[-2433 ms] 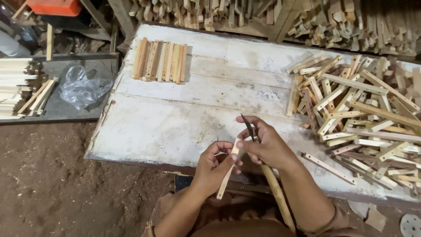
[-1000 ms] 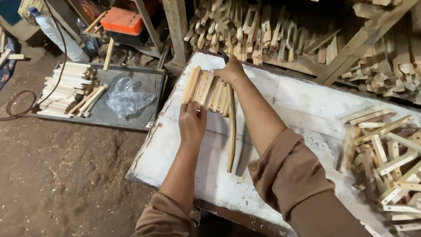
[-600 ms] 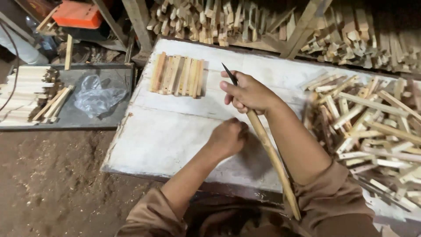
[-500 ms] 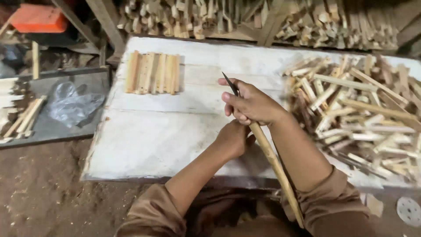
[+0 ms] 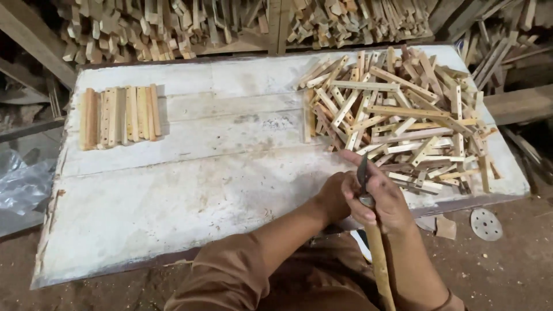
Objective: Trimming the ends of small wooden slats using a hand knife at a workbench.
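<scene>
Two hands meet at the near edge of the white work board (image 5: 190,190), and I read them as close together, almost touching. My right hand (image 5: 377,196) is wrapped tight around a knife (image 5: 363,175) with a long pale wooden handle (image 5: 380,265); the short dark blade sticks up between the fingers, and the handle runs down toward my lap. My left hand (image 5: 334,196) sits just beside it, curled into a loose fist against the right one; I cannot tell whether it grips anything, since the fingers are tucked out of sight. Just beyond both hands, on the right part of the board, lies a big loose heap of thin wooden sticks (image 5: 397,115), criss-crossed in all directions, the nearest ones nearly under my right knuckles. Well apart, at the far left of the board, a neat row of similar sticks (image 5: 121,115) lies side by side. Past the board's far edge more cut wood (image 5: 230,23) is stacked. A crumpled clear plastic bag (image 5: 23,184) lies off the left edge, and a round perforated disc (image 5: 487,223) rests on the dirt floor at right.
</scene>
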